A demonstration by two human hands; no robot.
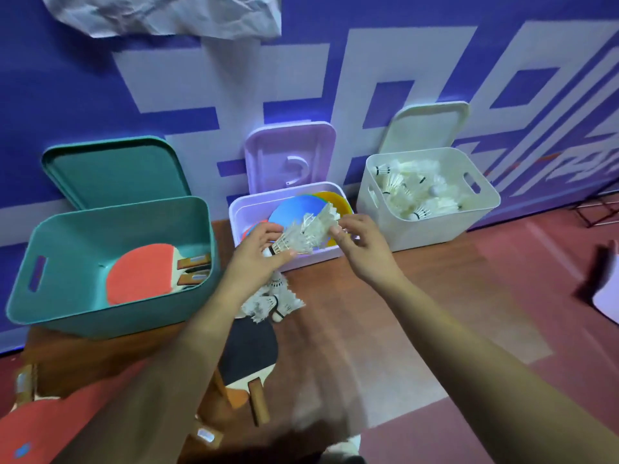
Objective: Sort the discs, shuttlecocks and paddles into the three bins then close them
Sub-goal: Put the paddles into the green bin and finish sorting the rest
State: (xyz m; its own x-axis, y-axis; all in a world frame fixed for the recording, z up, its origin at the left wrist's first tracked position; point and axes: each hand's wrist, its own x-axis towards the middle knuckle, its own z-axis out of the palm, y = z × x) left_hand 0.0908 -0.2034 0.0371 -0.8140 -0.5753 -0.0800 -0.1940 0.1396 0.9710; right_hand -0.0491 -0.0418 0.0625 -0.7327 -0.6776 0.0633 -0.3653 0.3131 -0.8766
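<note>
three open bins stand in a row against a blue banner (368, 61), each with its lid leaning upright behind it. the teal bin (100, 316) on the left, backed by the teal lid (114, 172), holds red paddles (140, 276) lying flat, handles toward its right wall. the purple bin (318, 256) in the middle, with the purple lid (289, 155) behind, holds flat discs (294, 209), blue on top and orange at the back. the white bin (435, 229) on the right, with the white lid (428, 128) behind, is heaped with white shuttlecocks (412, 189).

both hands meet over the purple bin's front edge. the left hand (258, 256) curls its fingers round the cork end of a shuttlecock stack (304, 232), which tilts up to the right. the right hand (361, 246) pinches the stack's feathered end between thumb and fingertips.

below the left wrist, loose shuttlecocks (271, 303) lie on the wooden surface (335, 313), touching the top of a black paddle (251, 346). a red paddle (33, 426) lies at the lower left corner.
</note>
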